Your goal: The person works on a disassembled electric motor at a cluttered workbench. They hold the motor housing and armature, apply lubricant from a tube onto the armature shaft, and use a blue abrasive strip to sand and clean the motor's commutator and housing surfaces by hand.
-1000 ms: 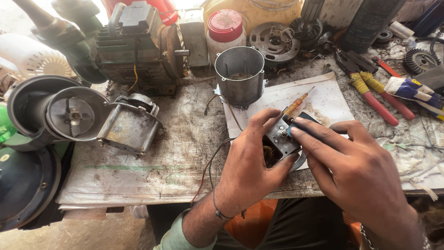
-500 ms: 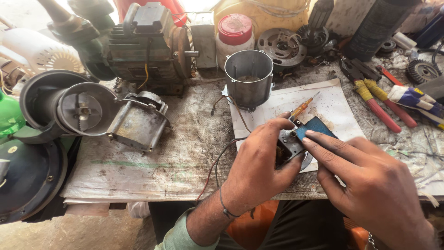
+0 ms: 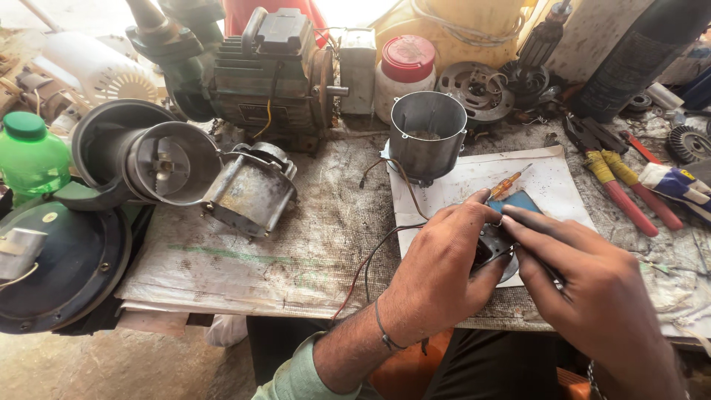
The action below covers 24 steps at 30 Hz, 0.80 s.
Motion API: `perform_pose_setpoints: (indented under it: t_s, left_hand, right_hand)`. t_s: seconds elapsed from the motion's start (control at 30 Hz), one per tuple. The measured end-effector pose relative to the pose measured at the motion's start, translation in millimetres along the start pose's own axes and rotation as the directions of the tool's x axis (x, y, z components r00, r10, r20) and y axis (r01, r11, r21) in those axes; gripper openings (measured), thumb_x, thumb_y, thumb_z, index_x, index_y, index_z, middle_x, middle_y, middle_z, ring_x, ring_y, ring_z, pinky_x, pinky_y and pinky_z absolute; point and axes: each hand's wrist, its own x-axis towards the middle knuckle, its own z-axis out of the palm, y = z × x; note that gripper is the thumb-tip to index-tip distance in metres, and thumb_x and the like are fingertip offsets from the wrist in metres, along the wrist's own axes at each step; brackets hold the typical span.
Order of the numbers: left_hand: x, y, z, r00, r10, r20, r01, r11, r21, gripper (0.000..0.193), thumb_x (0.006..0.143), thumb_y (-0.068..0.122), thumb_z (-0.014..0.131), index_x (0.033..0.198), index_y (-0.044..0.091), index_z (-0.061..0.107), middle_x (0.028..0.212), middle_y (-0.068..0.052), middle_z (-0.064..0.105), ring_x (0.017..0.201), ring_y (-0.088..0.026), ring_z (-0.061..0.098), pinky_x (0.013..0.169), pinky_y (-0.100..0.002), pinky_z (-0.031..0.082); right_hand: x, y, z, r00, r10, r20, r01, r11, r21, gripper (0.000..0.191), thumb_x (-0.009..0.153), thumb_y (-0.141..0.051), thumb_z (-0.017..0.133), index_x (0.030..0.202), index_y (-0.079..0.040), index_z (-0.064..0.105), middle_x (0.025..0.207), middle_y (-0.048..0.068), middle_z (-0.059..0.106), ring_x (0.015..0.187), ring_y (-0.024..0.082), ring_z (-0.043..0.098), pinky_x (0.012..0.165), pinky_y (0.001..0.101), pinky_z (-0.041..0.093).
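Below the grey steel cylinder (image 3: 427,135), both hands grip a small dark metal part (image 3: 492,248): left hand (image 3: 437,270) curled round it, right hand (image 3: 592,296) pinching

The cup (image 3: 427,135) is dull grey metal. The bench cover (image 3: 296,244) is rough, stained woven cloth, the sheet (image 3: 548,185) matt white paper. The bottle (image 3: 31,157) is glossy green plastic; the pliers' handles (image 3: 629,192) look rubbery.

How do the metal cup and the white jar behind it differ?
The metal cup is bare grey steel and open on top; the white jar is plastic and closed with a red lid. The cup stands nearer the hands, partly on white paper; the jar stands farther back. Both stand upright.
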Motion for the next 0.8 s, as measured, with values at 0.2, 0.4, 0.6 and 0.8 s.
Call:
perform_pose_setpoints:
  t_s: [0.2,0.4,0.6,0.8]
  left_hand:
    - [3.5,1.7,6.1,0.999,-0.03,0.044,0.03,1.0,-0.006,0.05,0.088,0.008,0.075,0.131,-0.004,0.053,0.141,-0.028,0.061,0.13,-0.043,0.063,0.113,-0.046,0.051]
    - [15.4,7.4,16.6,0.998,-0.035,0.052,0.034,0.999,0.011,0.052,0.086,0.008,0.076,0.131,-0.003,0.053,0.146,-0.032,0.057,0.13,-0.043,0.062,0.113,-0.046,0.051]
    - [22.6,30.0,8.7,0.996,0.001,0.091,-0.007,0.997,0.074,0.074,0.086,0.01,0.076,0.149,-0.007,0.042,0.155,-0.035,0.047,0.15,-0.05,0.042,0.126,-0.05,0.036]
    - [0.7,42.5,10.9,0.874,0.484,-0.036,-0.271,0.548,0.791,0.059,0.118,0.027,0.058,0.168,0.014,0.029,0.174,-0.011,0.019,0.164,-0.033,-0.005,0.136,-0.046,-0.005]
  right_hand:
    - [1.7,16.8,-11.2,0.995,-0.063,0.072,0.068,0.996,-0.063,0.039,0.079,-0.009,0.07,0.117,-0.007,0.075,0.121,0.008,0.075,0.095,0.025,0.074,0.082,0.0386,0.057]
    - [7.9,27.2,-24.4,0.986,-0.131,0.107,0.141,0.985,-0.1,0.04,0.08,-0.012,0.071,0.12,-0.008,0.075,0.121,0.007,0.076,0.091,0.026,0.072,0.08,0.0389,0.056]
    - [6.5,34.1,-26.8,0.982,-0.173,0.077,0.18,0.979,-0.096,0.043,0.077,-0.01,0.072,0.12,-0.002,0.073,0.119,0.012,0.075,0.09,0.029,0.068,0.081,0.0405,0.056]
    - [-3.1,47.5,-21.3,0.977,-0.202,0.062,0.209,0.969,-0.134,0.036,0.083,-0.014,0.073,0.116,0.0,0.071,0.124,0.013,0.073,0.093,0.03,0.067,0.083,0.0414,0.055]
